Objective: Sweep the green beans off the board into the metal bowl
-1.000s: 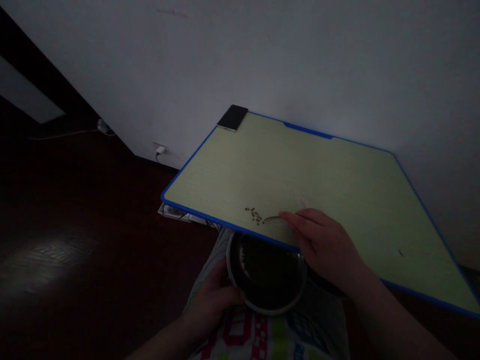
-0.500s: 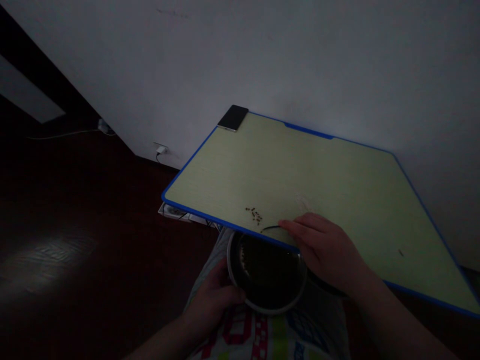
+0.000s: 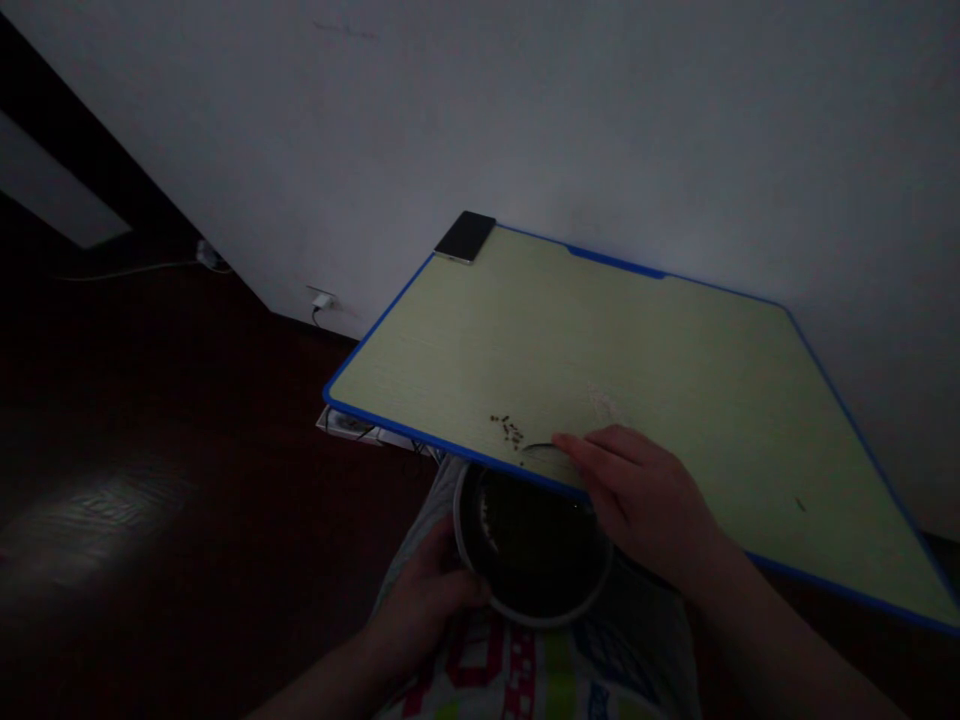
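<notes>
My left hand [image 3: 435,590] is closed on the near left rim of a dark round pan [image 3: 547,560] with a pale edge. It rests on my lap, partly under the table's front edge. Above the table, my right hand [image 3: 637,490] pinches a thin dark tool [image 3: 541,446] with a curved tip; its exact kind cannot be made out. The tip is beside several small brown seed-like bits [image 3: 510,430] lying loosely near the front edge. One bit sits apart, closer to that edge. My right hand partly covers the pan's right side.
The pale green table [image 3: 465,340] has a blue rim and stands against a white wall. A dark tablet or phone [image 3: 466,237] lies at its far left corner. Faint pale marks [image 3: 602,402] and a small dark sliver [image 3: 801,505] show on the top. A plug [image 3: 322,300] is in the wall.
My right hand has shifted slightly left, and the tool's tip has moved up from the table edge towards the brown bits. My left hand and the pan have stayed put.
</notes>
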Available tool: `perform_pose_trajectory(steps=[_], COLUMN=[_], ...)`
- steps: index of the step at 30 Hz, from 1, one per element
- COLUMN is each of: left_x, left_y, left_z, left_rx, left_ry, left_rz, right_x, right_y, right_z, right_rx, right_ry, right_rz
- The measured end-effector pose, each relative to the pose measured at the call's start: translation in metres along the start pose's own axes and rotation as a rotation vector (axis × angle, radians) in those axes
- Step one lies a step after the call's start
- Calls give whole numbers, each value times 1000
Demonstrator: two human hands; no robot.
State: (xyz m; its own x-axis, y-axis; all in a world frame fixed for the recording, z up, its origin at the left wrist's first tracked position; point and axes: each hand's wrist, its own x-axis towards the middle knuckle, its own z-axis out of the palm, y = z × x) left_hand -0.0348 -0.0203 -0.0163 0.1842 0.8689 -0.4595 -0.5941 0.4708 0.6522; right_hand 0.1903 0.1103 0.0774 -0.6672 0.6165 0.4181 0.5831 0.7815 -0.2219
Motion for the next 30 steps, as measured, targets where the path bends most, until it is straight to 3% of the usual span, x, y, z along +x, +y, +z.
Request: perform_pose_trajectory(steps=[5,30], left_x=[-3,-1], left_y=[0,1], left_z=[1,10], left_rx=[-39,-16], left_ry=[52,69], left_rz=[-60,-66], right_x=[2,5], right_y=[-1,13], right_z=[2,7], right_rx=[5,42], right_ry=[27,-23], right_rz=[15,-76])
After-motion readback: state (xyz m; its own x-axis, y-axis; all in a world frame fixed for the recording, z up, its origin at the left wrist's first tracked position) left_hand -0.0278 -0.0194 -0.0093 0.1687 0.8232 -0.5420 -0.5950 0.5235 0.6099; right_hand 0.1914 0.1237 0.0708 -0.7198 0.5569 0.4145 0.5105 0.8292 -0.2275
